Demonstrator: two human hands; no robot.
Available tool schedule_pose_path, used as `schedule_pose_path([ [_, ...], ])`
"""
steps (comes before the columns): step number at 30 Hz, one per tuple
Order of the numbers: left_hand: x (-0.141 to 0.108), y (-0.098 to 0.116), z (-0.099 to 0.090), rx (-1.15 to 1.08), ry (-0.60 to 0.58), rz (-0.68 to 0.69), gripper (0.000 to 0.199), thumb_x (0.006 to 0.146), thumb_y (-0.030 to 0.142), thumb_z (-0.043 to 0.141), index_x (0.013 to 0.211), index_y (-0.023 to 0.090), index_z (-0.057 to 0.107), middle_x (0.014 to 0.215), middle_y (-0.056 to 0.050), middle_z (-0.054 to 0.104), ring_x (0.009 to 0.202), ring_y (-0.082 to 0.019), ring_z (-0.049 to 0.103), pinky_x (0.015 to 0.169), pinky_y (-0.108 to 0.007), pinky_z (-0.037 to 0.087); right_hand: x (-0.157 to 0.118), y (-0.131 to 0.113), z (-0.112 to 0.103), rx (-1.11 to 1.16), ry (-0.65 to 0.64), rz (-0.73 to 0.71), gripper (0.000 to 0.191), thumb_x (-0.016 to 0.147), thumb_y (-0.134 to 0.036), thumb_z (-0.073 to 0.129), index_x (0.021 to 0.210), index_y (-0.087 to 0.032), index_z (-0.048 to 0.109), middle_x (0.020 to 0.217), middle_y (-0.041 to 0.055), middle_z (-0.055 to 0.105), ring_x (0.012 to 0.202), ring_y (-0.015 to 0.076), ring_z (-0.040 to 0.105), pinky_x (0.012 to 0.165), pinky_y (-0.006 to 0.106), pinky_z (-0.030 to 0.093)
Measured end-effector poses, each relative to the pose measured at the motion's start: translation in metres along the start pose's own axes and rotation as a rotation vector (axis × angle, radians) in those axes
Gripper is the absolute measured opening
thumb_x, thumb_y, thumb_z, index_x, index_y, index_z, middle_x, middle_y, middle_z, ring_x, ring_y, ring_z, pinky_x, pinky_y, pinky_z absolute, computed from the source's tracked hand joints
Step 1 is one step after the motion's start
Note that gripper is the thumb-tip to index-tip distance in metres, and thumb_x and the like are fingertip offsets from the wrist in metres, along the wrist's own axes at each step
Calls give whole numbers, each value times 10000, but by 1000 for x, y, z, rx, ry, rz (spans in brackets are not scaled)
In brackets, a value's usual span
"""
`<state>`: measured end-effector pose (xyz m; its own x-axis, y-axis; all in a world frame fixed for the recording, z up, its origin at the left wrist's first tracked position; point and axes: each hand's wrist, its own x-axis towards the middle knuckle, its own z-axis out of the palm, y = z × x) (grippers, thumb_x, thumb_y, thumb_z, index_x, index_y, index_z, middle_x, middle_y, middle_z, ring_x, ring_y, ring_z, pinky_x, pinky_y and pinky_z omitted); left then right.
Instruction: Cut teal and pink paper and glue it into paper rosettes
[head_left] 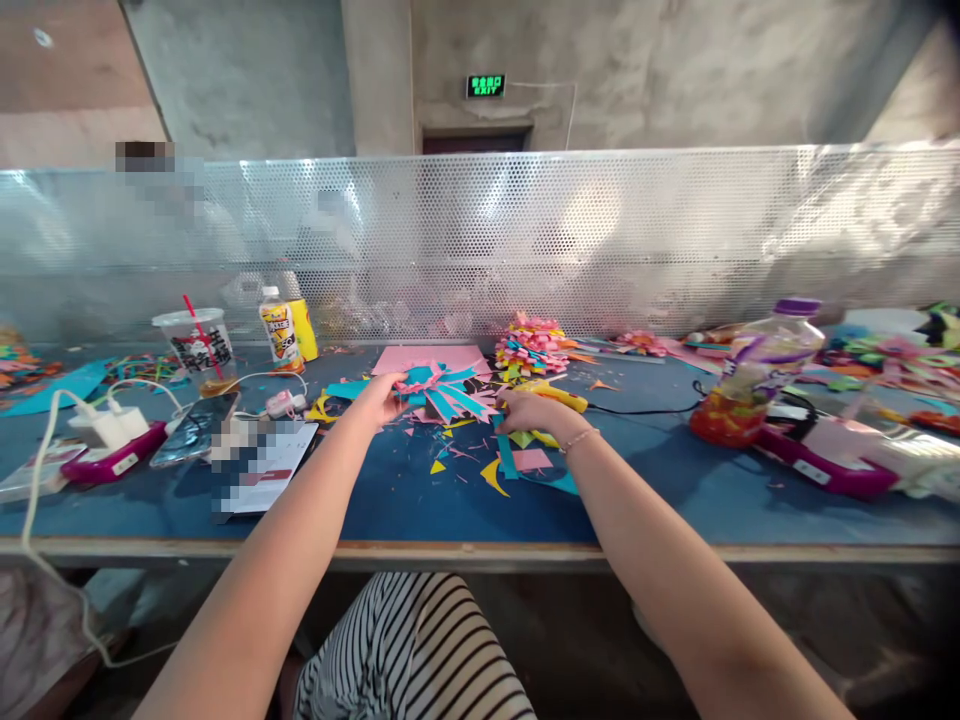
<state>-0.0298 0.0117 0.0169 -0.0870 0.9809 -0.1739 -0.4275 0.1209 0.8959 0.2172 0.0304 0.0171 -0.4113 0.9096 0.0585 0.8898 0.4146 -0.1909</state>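
Note:
My left hand (381, 400) is closed on the near left side of a paper flower (420, 378) made of blue and pink cut strips. Its fringed strips (465, 392) fan out to the right over the table. At their far ends, my right hand (526, 412) has its fingers curled together; what they pinch is too small to make out. Right behind that hand lies a yellow glue gun (559, 394) with a black cord. Blue, pink and yellow paper scraps (491, 478) are scattered below the hands.
A pile of colourful paper strips (532, 348) stands behind a pink sheet (431, 358). On the left are a phone (196, 428), a cup with a straw (199, 345), a bottle (279, 330) and a purple power strip (112, 455). To the right stands a large bottle (757, 375).

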Motion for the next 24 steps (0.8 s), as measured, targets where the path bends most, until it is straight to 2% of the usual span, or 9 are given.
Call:
schedule_pose_path([
  [2, 2, 1, -4, 25, 46, -20, 44, 719, 121, 509, 693, 149, 488, 475, 21, 491, 404, -84, 507, 391, -188, 427, -1, -4, -2, -20, -89, 3, 508, 589, -203, 666, 1082, -139, 563, 1002, 78, 627, 848, 208, 597, 652, 233, 443],
  [4, 3, 0, -7, 75, 28, -42, 58, 710, 135, 512, 673, 156, 473, 464, 27, 471, 406, -83, 499, 384, -181, 407, -1, -6, -3, -21, -113, -1, 519, 600, -176, 641, 1105, -115, 541, 1030, 97, 612, 859, 210, 591, 644, 229, 434],
  [8, 0, -5, -10, 296, -117, -60, 126, 644, 139, 575, 720, 171, 480, 444, 61, 404, 385, -71, 442, 380, -174, 360, 1, -11, 1, -9, -91, 22, 553, 572, -149, 640, 1110, -94, 523, 991, 109, 612, 812, 209, 586, 596, 232, 411],
  [10, -2, -10, -9, 423, -169, -27, 241, 614, 127, 600, 818, 193, 489, 463, 71, 403, 407, -75, 444, 414, -187, 376, 2, -11, 3, 17, -65, 62, 567, 558, -115, 618, 1113, -85, 506, 936, 110, 619, 728, 198, 583, 541, 234, 387],
  [12, -2, -14, -9, 549, -168, 24, 378, 600, 121, 611, 939, 221, 477, 504, 68, 434, 444, -85, 466, 445, -202, 389, 4, -10, 4, 49, -11, 82, 539, 561, -84, 572, 1095, -77, 501, 877, 105, 623, 654, 176, 565, 501, 230, 358],
  [16, 4, -20, -11, 820, -125, 173, 545, 594, 145, 621, 1100, 240, 442, 723, 4, 551, 538, -104, 521, 494, -223, 404, 6, -8, 2, 121, 227, 5, 350, 580, -70, 492, 923, -113, 547, 768, 58, 605, 628, 137, 523, 519, 212, 332],
  [19, 10, -21, -12, 1053, -40, 375, 539, 589, 212, 648, 1097, 197, 472, 1014, -87, 564, 761, -170, 576, 610, -263, 444, 7, -11, -1, 169, 404, -69, 147, 614, -102, 471, 741, -147, 531, 675, 21, 563, 601, 119, 493, 533, 211, 318],
  [21, 11, -21, -11, 1174, 32, 516, 487, 610, 287, 652, 1060, 169, 508, 1090, -114, 553, 920, -214, 554, 730, -298, 444, 8, -15, -2, 231, 473, -88, 25, 660, -167, 471, 647, -162, 492, 604, 1, 518, 573, 116, 474, 526, 220, 312],
  [24, 6, -18, -5, 1219, 76, 668, 394, 657, 402, 619, 969, 166, 570, 1060, -108, 591, 1014, -238, 521, 858, -338, 397, 10, -20, 2, 442, 476, -102, 165, 691, -289, 497, 583, -176, 444, 529, -23, 460, 530, 115, 461, 506, 229, 328],
])
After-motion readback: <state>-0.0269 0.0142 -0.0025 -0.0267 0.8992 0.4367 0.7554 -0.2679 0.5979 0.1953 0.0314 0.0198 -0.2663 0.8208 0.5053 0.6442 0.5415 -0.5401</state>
